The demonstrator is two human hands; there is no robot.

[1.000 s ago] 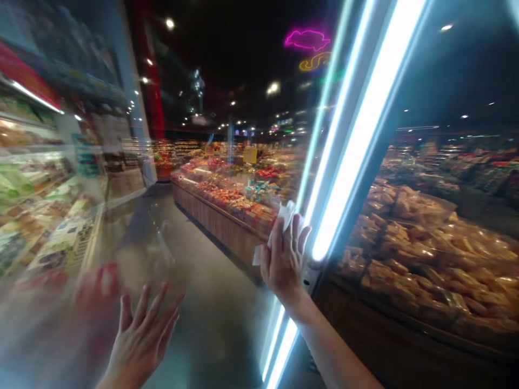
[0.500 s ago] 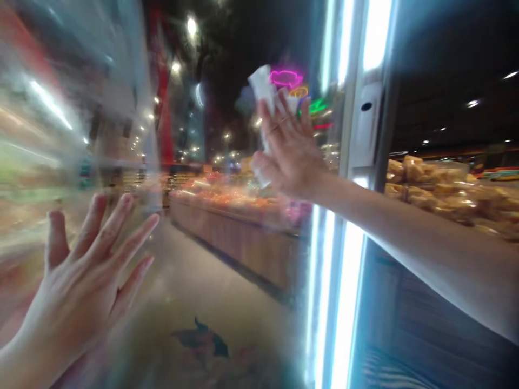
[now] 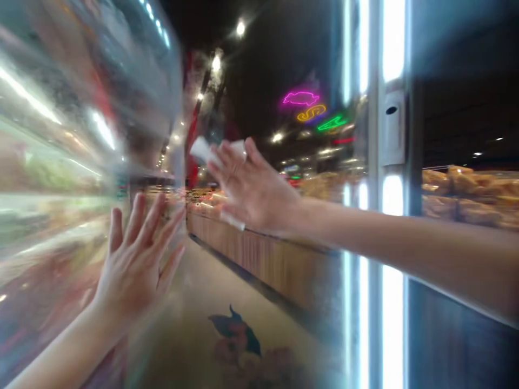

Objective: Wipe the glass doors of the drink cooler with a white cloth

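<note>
My left hand [image 3: 132,265] lies flat with its fingers spread, palm against what looks like a clear glass pane [image 3: 279,346]. Nothing shows in its grasp. Higher up and to the right, my right hand [image 3: 253,186] presses a crumpled white paper towel [image 3: 200,151] to the glass. Its fingers are stretched out over the towel, whose ends stick out past the fingertips and below the thumb. The right forearm reaches in from the right, crossing in front of a lit upright edge.
Bright vertical light strips [image 3: 393,324] run down the right, with a white fitting [image 3: 393,127] between them. Blurred lit shelves [image 3: 48,232] fill the left. Beyond the glass are a wood-fronted display counter [image 3: 259,259] and neon signs [image 3: 300,98]. Bagged goods [image 3: 462,189] sit far right.
My right hand has swept left and down with the paper towel. The view has turned left, so my left hand and the light strips appear farther right.
</note>
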